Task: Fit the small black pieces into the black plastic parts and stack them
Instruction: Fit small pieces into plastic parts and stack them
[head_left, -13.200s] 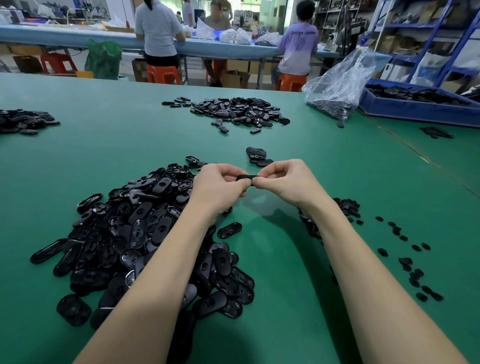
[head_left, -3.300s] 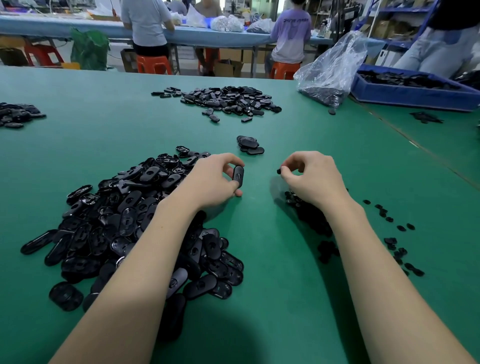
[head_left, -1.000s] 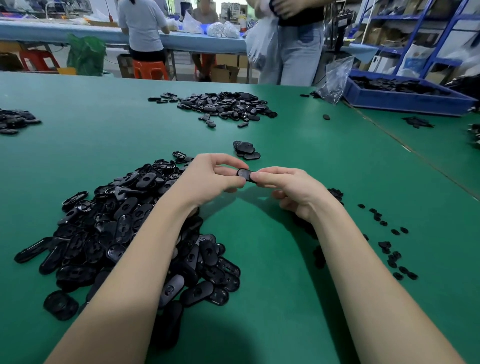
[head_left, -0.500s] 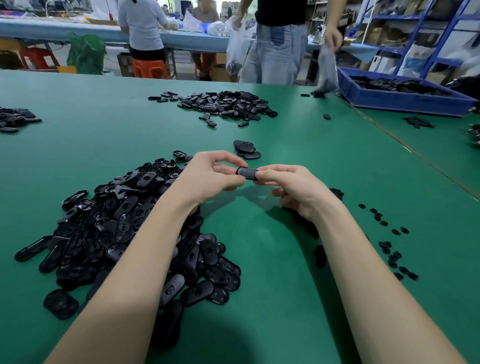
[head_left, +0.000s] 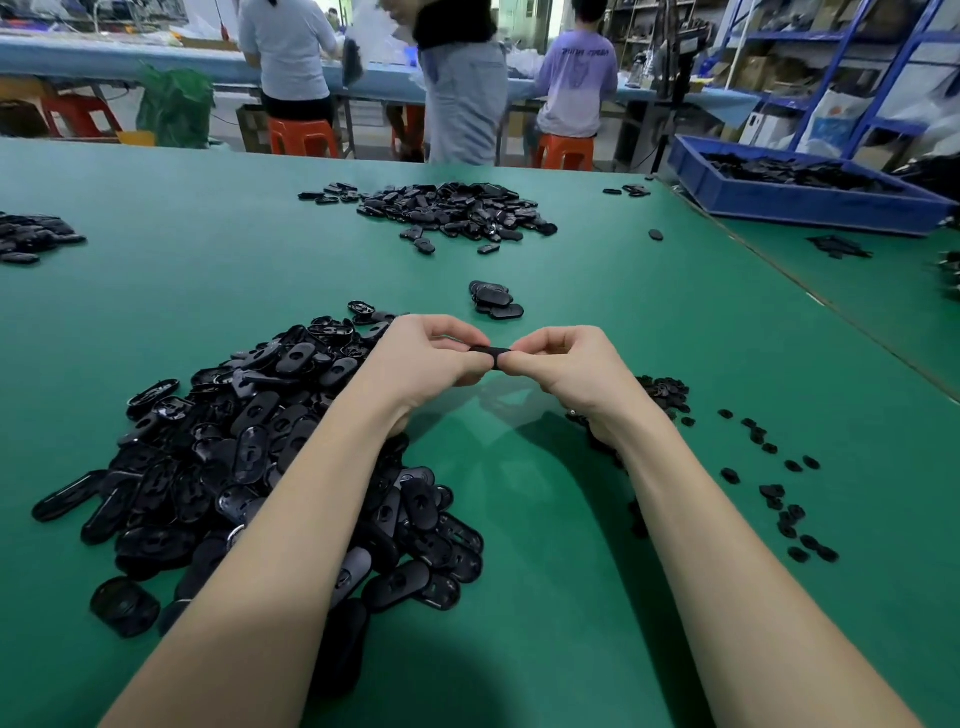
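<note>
My left hand and my right hand meet above the green table and pinch one oval black plastic part between thumbs and fingers, seen edge-on. Whether a small piece sits in it is hidden by my fingertips. A big heap of black plastic parts lies under my left forearm. Small black pieces are piled behind my right wrist, and more are scattered to the right. A short stack of parts lies just beyond my hands.
A second heap of parts lies at mid-table, a smaller one at the left edge. A blue tray of parts stands at the far right. People work at a bench behind the table.
Both hands turned so the part lies edge-on and the right fingers curled tighter over its end. The standing person behind moved left, carrying the plastic bag away from the blue tray.
</note>
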